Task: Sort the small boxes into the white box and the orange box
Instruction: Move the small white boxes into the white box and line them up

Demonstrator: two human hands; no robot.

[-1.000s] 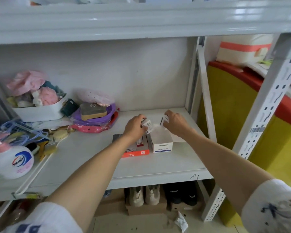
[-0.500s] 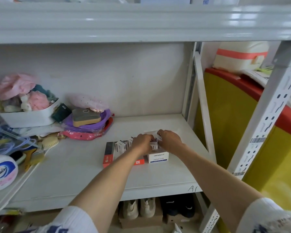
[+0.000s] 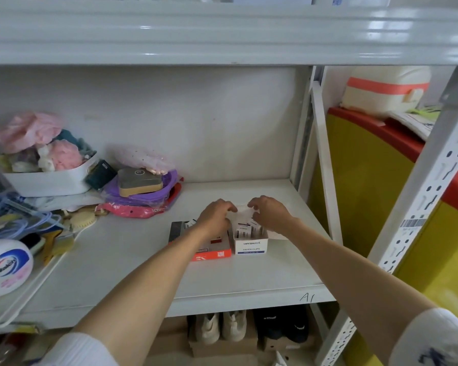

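The white box [image 3: 251, 246], labelled PAPER CLIPS, stands open on the shelf with several small boxes [image 3: 245, 228] upright inside it. The flat orange box [image 3: 212, 254] lies against its left side, and one small box [image 3: 190, 223] shows at its back. My left hand [image 3: 214, 217] hovers over the orange box's back right corner. My right hand [image 3: 270, 214] is over the white box's right rim. Both hands' fingertips meet at the white box's raised lid flap [image 3: 242, 208]. Neither hand has a small box in it.
The grey shelf [image 3: 249, 283] holds a purple and pink pile [image 3: 143, 194] at the back left, a white tub [image 3: 48, 180] and a round soap bottle [image 3: 7, 265] at the far left. A steel upright [image 3: 418, 207] stands to the right. Shoes [image 3: 222, 326] sit below.
One second ago each hand held small boxes above the white box. They set them down into it, and both hands now sit empty at the lid flap.
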